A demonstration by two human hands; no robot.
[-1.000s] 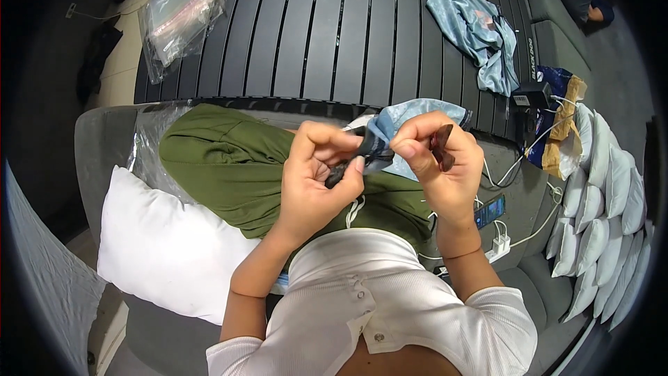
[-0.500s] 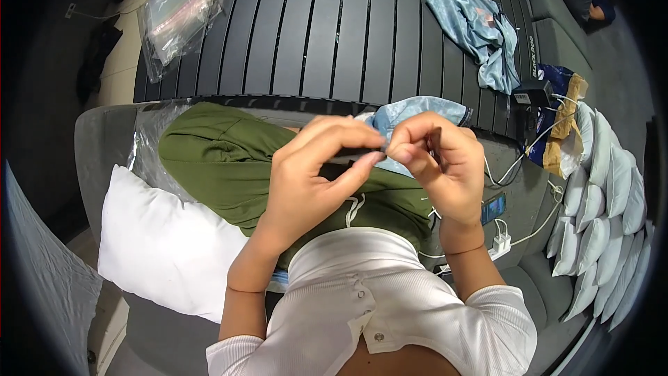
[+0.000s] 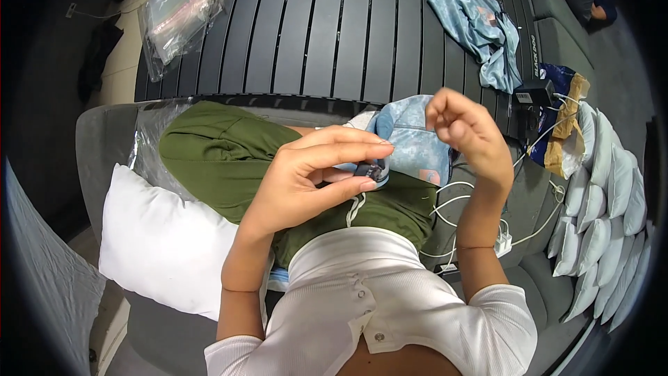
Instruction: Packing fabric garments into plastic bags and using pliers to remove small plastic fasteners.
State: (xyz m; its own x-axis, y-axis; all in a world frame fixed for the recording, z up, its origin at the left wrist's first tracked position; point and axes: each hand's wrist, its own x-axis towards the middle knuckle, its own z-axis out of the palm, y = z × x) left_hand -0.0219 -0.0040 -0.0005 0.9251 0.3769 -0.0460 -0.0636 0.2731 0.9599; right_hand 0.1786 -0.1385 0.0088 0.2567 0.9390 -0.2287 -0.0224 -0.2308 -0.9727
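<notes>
My left hand [image 3: 313, 174] is over my lap, its thumb and fingers closed around a small dark roundish object [image 3: 372, 170] with a bluish edge; its exact kind is unclear. My right hand [image 3: 470, 136] is raised to the right of it, fingers curled and thumb pressed to the index finger. Whatever that pinch holds, if anything, is too fine to see. Beneath and between the hands, a light blue mottled cloth [image 3: 417, 143] with a small peach patch rests over my green trousers [image 3: 216, 146].
Beyond my knees stands a black slatted table [image 3: 320, 35], bearing a clear plastic packet [image 3: 182, 17] and another light blue cloth [image 3: 473, 35]. A white pillow [image 3: 163, 244] lies at my left. At right are cables, a black adapter [image 3: 534, 94] and stacked pale pillows [image 3: 602, 216].
My hands have come apart: the right has moved up and to the right. The left has shifted slightly down, and the dark object in it now shows. My right forearm now covers the phone.
</notes>
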